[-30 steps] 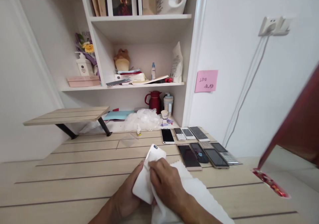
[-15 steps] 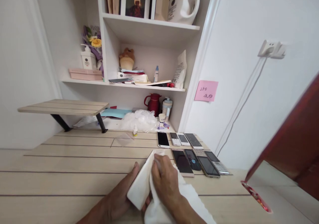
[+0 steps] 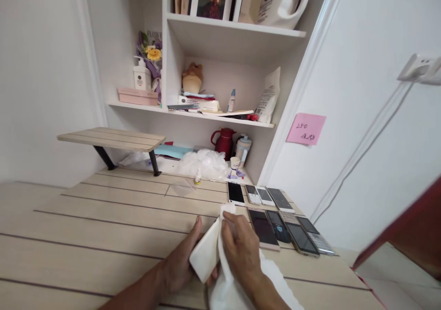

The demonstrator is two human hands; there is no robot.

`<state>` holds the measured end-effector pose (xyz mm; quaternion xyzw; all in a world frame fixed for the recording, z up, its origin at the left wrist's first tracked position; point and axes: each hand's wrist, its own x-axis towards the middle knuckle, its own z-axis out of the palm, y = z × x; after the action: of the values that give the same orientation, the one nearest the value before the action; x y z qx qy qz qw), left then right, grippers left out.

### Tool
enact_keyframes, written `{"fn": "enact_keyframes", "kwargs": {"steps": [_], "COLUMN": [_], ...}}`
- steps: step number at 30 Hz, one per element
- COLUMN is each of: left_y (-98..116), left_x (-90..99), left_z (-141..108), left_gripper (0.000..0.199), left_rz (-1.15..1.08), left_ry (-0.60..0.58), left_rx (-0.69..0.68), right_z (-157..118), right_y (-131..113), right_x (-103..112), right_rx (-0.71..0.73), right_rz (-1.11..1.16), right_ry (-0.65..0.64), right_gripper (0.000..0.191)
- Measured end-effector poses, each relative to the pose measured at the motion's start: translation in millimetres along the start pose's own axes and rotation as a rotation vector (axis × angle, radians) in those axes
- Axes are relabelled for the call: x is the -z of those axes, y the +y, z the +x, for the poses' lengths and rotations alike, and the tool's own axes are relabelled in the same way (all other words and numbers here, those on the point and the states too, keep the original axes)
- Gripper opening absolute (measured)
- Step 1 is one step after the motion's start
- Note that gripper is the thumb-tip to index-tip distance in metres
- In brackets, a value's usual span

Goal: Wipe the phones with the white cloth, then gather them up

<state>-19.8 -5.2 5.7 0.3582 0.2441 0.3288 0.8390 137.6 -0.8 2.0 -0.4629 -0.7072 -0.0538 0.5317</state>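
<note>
- In the head view, your left hand [image 3: 179, 271] sits toward the near edge of the counter [image 3: 103, 236], its fingers [image 3: 214, 273] curled behind a white phone [image 3: 204, 253] and its thumb raised along the phone's side, holding it tilted.
- Your right hand [image 3: 239, 250] is closed over the phone's far end, its fingers [image 3: 230, 227] pinching a soft white cloth [image 3: 234, 284] against the smooth surface. The cloth's scalloped edge trails toward you and to the right.
- The counter is pale, wood-grained planking, scored with long, dark, straight grooves.
- Just right of your hands and farther away, flat rectangular phones lie in two rows on the counter. They include a gold-framed phone [image 3: 263, 228] and a white-framed phone [image 3: 236, 193] with a black glass screen.
- Beyond your hands stand a small dropper bottle [image 3: 197, 177], a thin clear plastic sheet [image 3: 181, 188], and a crumpled plastic bag [image 3: 201, 163].
- Farther back is a glossy red jug [image 3: 223, 143]. To the far left, a plank riser [image 3: 112, 139] stands on black metal legs.
</note>
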Motion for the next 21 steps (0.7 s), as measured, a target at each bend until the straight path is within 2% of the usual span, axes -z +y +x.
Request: {"fn": "enact_keyframes", "kwargs": {"steps": [2,6,9,11,14,18,21], "left_y": [1.2,8.7,11.3,10.2,7.7,7.4,8.0], "left_x": [-0.1,-1.4,-1.3,-0.9,-0.2,2.3,4.8], "left_z": [-0.4,-3.0,-3.6,-3.6,-5.0,-7.9,-7.7], "left_gripper": [0.077,0.069,0.065,0.056,0.047,0.055,0.055], "left_rz": [-0.028,-0.203,-0.237,-0.205,-0.098,0.005,0.006], "left_ry": [-0.004,-0.014,-0.015,0.021,0.041,-0.010,0.008], "left_rx": [-0.015,-0.013,0.038,0.012,-0.042,0.019,-0.017], "right_z": [-2.8,-17.4,-21.6,-18.5,-8.5,4.1,7.9], "right_y": [-1.9,-26.0,-36.9,-33.3,-16.0,8.7,18.6], "right_x": [-2.0,-6.1,-5.3,-3.4,-1.0,-0.5,-1.3], "right_rx": [0.025,0.296,0.376,0.326,0.150,-0.080,-0.250], "right_rz": [0.025,0.065,0.047,0.059,0.054,-0.026,-0.057], "right_ry": [-0.044,-0.351,-0.430,-0.372,-0.173,0.046,0.096], "right_gripper": [0.023,0.026,0.024,0.021,0.022,0.020,0.020]}}
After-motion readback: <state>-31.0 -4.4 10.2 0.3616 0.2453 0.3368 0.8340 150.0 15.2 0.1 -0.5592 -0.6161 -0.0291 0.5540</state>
